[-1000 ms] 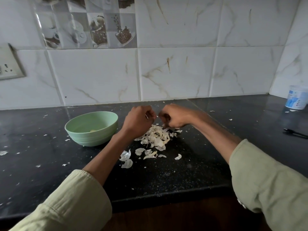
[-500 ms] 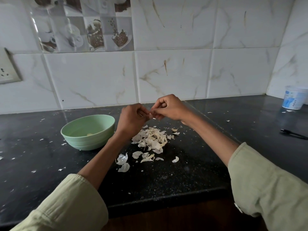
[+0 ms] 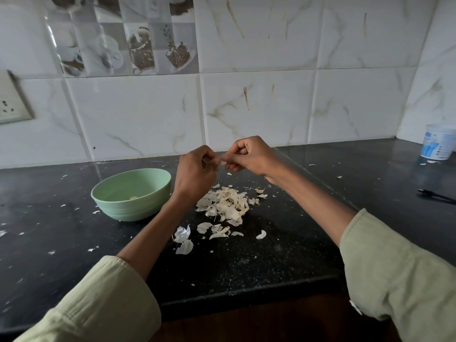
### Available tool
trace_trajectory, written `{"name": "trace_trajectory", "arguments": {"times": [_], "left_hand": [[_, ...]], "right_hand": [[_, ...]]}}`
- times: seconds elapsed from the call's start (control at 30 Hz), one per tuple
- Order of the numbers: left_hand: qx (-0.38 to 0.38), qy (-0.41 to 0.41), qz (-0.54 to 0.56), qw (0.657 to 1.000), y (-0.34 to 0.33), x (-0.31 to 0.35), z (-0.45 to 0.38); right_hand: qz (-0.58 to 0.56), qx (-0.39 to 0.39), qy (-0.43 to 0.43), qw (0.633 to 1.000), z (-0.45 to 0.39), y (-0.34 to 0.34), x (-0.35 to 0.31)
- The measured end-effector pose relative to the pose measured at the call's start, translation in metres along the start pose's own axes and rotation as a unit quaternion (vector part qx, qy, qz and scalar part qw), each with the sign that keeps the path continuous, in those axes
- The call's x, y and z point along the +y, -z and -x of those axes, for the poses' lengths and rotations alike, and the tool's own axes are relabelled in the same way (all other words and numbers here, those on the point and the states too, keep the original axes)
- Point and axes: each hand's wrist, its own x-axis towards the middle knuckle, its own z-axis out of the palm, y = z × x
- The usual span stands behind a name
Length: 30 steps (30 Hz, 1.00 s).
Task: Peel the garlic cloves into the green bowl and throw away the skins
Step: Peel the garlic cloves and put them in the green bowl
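My two hands meet above a black counter, pinching one small garlic clove between them.

My left hand [image 3: 195, 172] and my right hand [image 3: 249, 156] are raised above the counter [image 3: 271, 255], fingertips touching, both closed on the garlic clove [image 3: 223, 163]; only a pale sliver of it shows between my thumbs, so I cannot tell how much skin is on it. Directly below my hands lies a heap of white garlic skins [image 3: 227, 203], with looser pieces scattered nearer to me. The green bowl [image 3: 132, 195] stands on the counter to the left of the heap, just beside my left wrist, with one small pale piece on its bottom. A white tub [image 3: 438, 145] sits far right against the tiled wall, and a dark pen-like object [image 3: 435, 196] lies near it.
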Motion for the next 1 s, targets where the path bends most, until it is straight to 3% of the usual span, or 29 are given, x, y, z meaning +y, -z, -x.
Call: {"name": "trace_trajectory", "arguments": {"times": [0.2,0.33,0.6,0.83,1.0], "left_hand": [[-0.002,0.056,0.099,0.993,0.005,0.0,-0.001],[-0.007,0.075,0.101,0.992,0.002,0.0,-0.002],[-0.016,0.113,0.121,0.986,-0.003,0.002,-0.002],[-0.026,0.152,0.215,0.964,-0.002,0.006,-0.002],[-0.028,0.131,0.177,0.975,-0.003,0.003,0.0]], "right_hand": [[0.004,0.029,0.053,0.998,-0.002,-0.007,0.0],[0.009,0.036,0.085,0.996,-0.003,-0.01,0.002],[-0.047,0.001,0.073,0.996,-0.003,-0.004,0.001],[-0.105,-0.021,0.056,0.993,0.0,0.0,-0.004],[-0.127,-0.029,0.029,0.991,-0.001,0.004,-0.009]]}}
